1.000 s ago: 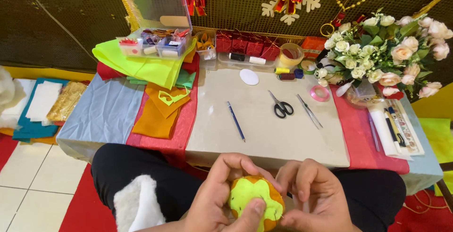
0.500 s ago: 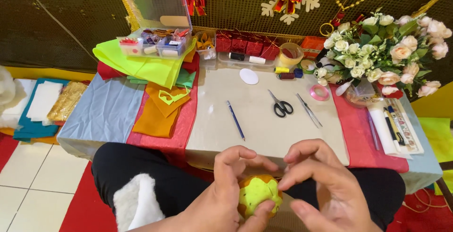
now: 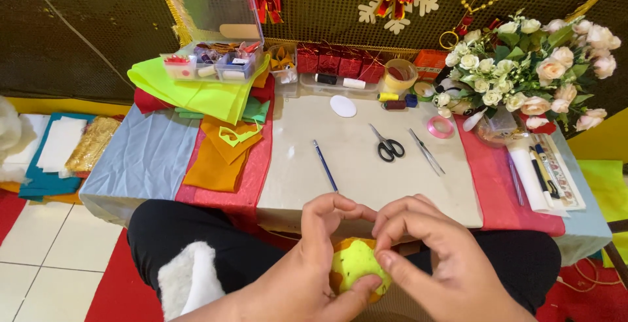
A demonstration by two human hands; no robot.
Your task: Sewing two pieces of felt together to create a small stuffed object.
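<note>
At the bottom centre, left hand (image 3: 307, 276) and right hand (image 3: 445, 263) pinch a small, soft, light felt ball (image 3: 353, 266), best held at its sides.

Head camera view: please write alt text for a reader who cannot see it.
Two bare hands, left hand and right hand, hold a small yellow-green and orange felt ball above the person's lap. Beyond, a low table carries scissors, a blue pen, felt sheets and a bouquet of artificial roses.
</note>
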